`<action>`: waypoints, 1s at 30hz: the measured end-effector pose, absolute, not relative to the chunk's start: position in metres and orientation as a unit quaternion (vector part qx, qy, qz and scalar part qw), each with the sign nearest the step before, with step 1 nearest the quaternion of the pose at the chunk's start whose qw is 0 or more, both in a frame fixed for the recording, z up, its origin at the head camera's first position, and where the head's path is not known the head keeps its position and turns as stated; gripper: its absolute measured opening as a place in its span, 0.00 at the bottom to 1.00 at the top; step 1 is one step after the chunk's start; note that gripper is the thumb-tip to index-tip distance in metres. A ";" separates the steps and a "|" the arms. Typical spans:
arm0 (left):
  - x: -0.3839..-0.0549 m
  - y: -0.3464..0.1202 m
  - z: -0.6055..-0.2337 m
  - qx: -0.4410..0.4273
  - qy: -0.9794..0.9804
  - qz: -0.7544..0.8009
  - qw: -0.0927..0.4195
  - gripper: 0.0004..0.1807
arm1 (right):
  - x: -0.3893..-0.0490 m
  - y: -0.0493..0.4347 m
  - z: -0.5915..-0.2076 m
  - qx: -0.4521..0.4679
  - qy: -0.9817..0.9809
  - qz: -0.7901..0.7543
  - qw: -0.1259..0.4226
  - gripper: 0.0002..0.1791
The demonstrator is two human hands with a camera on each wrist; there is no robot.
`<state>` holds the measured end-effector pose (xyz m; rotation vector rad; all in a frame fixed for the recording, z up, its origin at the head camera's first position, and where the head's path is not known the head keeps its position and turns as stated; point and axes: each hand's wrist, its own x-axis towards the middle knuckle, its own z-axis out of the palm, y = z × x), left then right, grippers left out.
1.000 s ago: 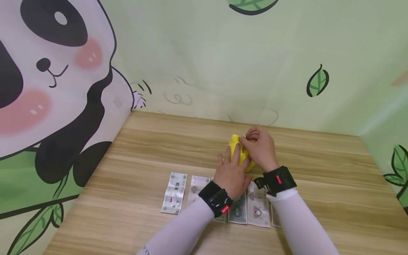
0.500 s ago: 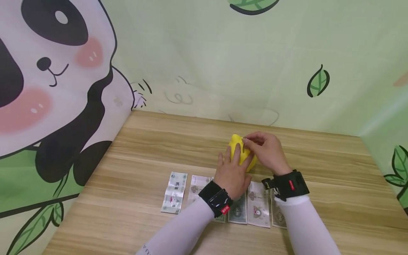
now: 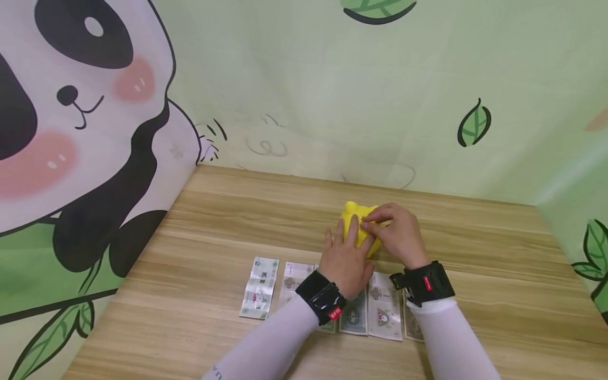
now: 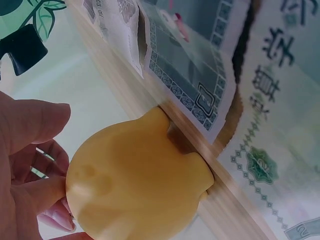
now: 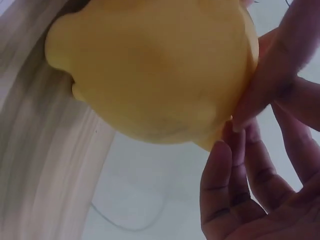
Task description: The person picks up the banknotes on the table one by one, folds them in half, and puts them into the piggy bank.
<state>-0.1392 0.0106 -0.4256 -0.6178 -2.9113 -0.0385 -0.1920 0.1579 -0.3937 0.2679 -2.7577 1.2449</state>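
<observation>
A yellow piggy bank [image 3: 351,210] stands on the table. My left hand [image 3: 345,261] rests on it with fingers spread and straight. My right hand [image 3: 401,232] is at its far right side, thumb and fingertips meeting right at the bank's back. Close up, its fingers [image 5: 216,170] pinch a small thing with only a tiny bright edge showing; its kind is hidden. In the left wrist view the stubby feet of the piggy bank [image 4: 135,175] point toward the banknotes.
Several play banknotes lie in a row in front of the piggy bank, from a green-edged banknote [image 3: 259,287] at the left to a brownish banknote [image 3: 413,323] under the right forearm. Behind the wooden table [image 3: 266,211] rises a green wall [image 3: 304,105] with a panda picture.
The right hand draws back to the right, then comes nearer along the piggy bank's back. A dark slot seen earlier is now covered by its fingers. My left hand stays put.
</observation>
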 end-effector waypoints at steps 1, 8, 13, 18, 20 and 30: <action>-0.139 0.011 -0.426 -0.207 -0.975 -0.015 0.084 0.39 | -0.192 0.157 -0.394 0.081 -0.905 0.414 0.050 0.05; -0.138 0.011 -0.426 -0.207 -0.974 -0.022 0.087 0.38 | -0.193 0.155 -0.397 0.046 -0.901 0.430 0.039 0.05; -0.139 0.010 -0.427 -0.208 -0.974 -0.020 0.086 0.39 | -0.191 0.154 -0.401 0.035 -0.898 0.437 0.037 0.06; -0.140 0.010 -0.428 -0.208 -0.974 -0.020 0.090 0.38 | -0.190 0.154 -0.404 0.047 -0.894 0.444 0.030 0.07; -0.140 0.010 -0.428 -0.209 -0.973 -0.017 0.095 0.38 | -0.189 0.153 -0.405 0.054 -0.893 0.446 0.030 0.08; -0.139 0.010 -0.427 -0.210 -0.973 -0.017 0.098 0.35 | -0.192 0.153 -0.405 0.053 -0.888 0.455 0.045 0.08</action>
